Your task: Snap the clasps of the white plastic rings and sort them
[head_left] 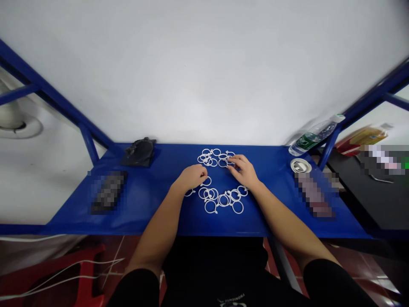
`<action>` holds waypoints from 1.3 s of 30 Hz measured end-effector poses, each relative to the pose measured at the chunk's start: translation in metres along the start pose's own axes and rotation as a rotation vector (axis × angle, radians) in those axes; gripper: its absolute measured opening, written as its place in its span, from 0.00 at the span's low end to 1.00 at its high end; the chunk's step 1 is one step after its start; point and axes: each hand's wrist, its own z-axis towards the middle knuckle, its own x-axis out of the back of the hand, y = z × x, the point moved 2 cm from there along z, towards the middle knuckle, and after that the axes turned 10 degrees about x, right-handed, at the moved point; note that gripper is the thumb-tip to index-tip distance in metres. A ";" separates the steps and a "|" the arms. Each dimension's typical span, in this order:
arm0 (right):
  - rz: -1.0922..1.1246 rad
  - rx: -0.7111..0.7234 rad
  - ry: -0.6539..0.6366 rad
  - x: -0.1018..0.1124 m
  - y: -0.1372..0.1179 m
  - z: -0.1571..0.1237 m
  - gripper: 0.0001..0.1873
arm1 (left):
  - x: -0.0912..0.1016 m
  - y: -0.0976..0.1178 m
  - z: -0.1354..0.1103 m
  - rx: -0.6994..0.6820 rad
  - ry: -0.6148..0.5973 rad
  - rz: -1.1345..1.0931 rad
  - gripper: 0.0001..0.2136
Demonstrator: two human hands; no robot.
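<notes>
Rings overlap toward the far edge of the blue table (271, 166), can't count them. One ring mid-table is part-hidden by the left wrist. Left hand (191, 175): fingers curled, white ring (211, 181) right at the fingertips, can't tell if clamped. Right hand (243, 169): thumb and index at far-side rings (223, 166), pinch unclear.

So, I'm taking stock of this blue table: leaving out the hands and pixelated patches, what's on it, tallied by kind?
White rings: at least 15 (overlaps hide the exact number)
Clear bottle: 1
White roll: 1
Dark bundle: 1
Total: at least 18
</notes>
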 end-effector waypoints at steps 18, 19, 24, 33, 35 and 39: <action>0.032 0.113 -0.174 -0.009 -0.030 -0.002 0.22 | -0.017 0.050 -0.008 0.043 0.417 -0.171 0.14; 0.022 0.131 -0.145 -0.009 -0.031 -0.002 0.21 | -0.017 0.051 -0.008 0.044 0.410 -0.169 0.14; -0.004 0.139 -0.071 -0.007 -0.032 -0.001 0.23 | -0.017 0.051 -0.008 0.103 0.393 -0.204 0.12; 0.081 -0.005 0.043 0.001 -0.029 0.002 0.14 | -0.017 0.059 -0.012 -0.116 0.370 -0.234 0.13; 0.113 0.017 0.030 -0.001 -0.030 0.002 0.13 | -0.016 0.060 -0.013 -0.174 0.400 -0.238 0.14; 0.164 0.026 0.024 -0.003 -0.032 0.001 0.09 | -0.015 0.060 -0.012 -0.248 0.419 -0.173 0.15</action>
